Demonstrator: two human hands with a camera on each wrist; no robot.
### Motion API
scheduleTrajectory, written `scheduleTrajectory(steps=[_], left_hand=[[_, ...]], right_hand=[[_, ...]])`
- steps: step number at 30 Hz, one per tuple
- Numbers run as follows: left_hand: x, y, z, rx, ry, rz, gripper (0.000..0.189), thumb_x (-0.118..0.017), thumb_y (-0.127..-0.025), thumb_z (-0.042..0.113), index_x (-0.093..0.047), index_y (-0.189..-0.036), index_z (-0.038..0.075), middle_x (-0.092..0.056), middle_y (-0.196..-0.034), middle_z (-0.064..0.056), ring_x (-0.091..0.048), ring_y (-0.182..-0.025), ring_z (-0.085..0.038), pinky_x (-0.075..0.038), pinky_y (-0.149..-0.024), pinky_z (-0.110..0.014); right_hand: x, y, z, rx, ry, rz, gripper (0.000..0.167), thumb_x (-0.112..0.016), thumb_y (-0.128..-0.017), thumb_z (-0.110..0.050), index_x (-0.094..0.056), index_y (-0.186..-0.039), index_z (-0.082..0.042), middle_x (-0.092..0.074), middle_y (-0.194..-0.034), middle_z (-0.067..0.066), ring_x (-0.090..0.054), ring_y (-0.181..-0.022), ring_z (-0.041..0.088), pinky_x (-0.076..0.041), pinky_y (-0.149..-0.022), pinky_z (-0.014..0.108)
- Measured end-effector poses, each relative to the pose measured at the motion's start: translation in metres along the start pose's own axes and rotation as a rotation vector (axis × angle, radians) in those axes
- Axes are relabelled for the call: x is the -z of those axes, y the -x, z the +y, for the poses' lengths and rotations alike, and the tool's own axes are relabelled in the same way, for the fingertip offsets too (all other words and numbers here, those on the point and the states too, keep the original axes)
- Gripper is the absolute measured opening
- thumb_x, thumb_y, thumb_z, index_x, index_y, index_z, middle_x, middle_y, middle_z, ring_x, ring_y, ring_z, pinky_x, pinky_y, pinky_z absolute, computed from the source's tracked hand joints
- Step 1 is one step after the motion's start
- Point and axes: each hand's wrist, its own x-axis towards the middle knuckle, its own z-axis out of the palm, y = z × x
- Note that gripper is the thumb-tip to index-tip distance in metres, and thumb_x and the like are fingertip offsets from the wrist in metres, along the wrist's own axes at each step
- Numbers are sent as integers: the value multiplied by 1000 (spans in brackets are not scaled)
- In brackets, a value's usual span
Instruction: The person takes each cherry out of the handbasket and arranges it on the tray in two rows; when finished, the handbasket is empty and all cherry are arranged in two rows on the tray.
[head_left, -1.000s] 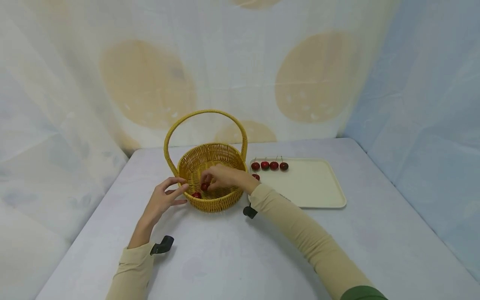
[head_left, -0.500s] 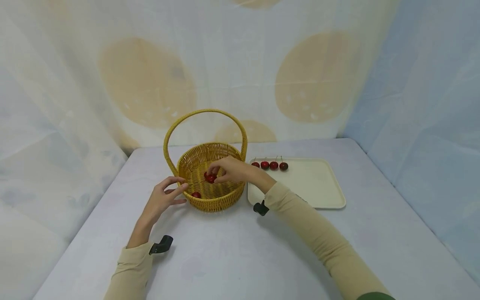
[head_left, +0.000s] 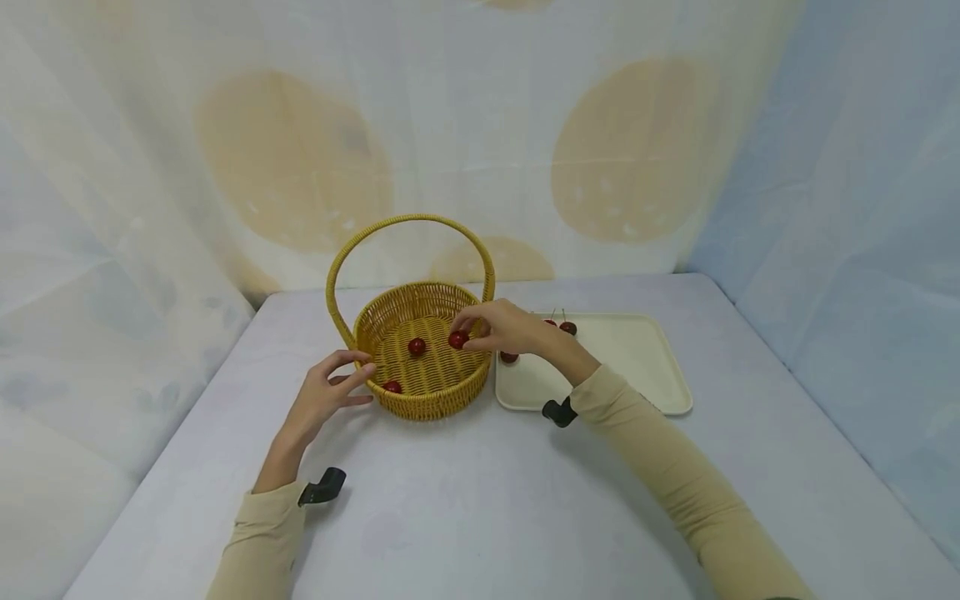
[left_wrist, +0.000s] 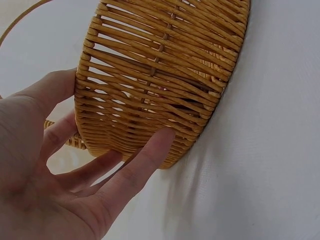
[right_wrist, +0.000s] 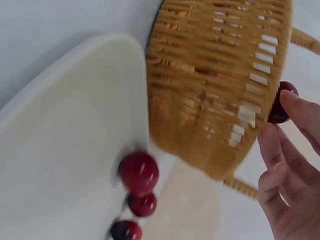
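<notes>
Left grip [head_left: 324, 396] touches woven basket [head_left: 431, 407]; right grip [head_left: 507, 326] pinches glossy cherry [head_left: 458, 339].

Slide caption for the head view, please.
Left hand touches the basket while right hand pinches a cherry near its rim, tray alongside.

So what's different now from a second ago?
The right hand, with the held cherry in its grip, has moved rightward and a little farther forward, toward the right side of the basket. The middle cherry in the basket now shows plainly. The left hand stays at the basket's left side; basket and tray haven't moved.
</notes>
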Motion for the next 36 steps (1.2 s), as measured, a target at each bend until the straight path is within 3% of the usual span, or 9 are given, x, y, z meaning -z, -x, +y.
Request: scheduleTrajectory(steps=[9,18,27,31,36], left_hand=[[1,1,1,17,12,4,58,-65,-94,36,-47,-137,1,-43,-143,-14,-54,-126,-40,-60,-86,-52],[-1,9,21,26,41,-18,49,-63,-97,24,-48,-135,-3,-42,-143,-19,-49,-128,-47,-56,-89,-58],[2,-1,6,-2,17,0,50,-64,-96,31,-50,-135,3,-41,-145,-15,-56,-124,-39,-59,-87,-53],[1,-2,1,-2,6,3,55,-64,-95,35,-47,-135,0,-41,-145,-15,-54,-125,-42,-61,-85,-49],[1,2,7,13,19,1,51,-64,-96,32,-49,-134,2,-40,-145,-16,-52,-127,-45,-59,-87,-53]], right_hand=[[13,26,18,3,-23,74,30,-69,-93,-18,-65,-122,-12,-69,-112,5,-69,-85,19,-60,-72,26],[23,48,28,31,-22,147,30,-72,-90,-19,-66,-120,-13,-70,-107,4,-68,-83,20,-61,-76,34],[33,64,47,-45,-10,187,30,-73,-89,-15,-67,-118,-11,-70,-107,8,-67,-80,22,-60,-76,34],[30,69,56,-80,2,180,30,-72,-90,-16,-66,-119,-10,-71,-106,9,-69,-83,21,-61,-75,33],[25,72,66,-115,15,171,29,-72,-90,-17,-66,-118,-11,-70,-106,9,-70,-92,24,-62,-80,35]])
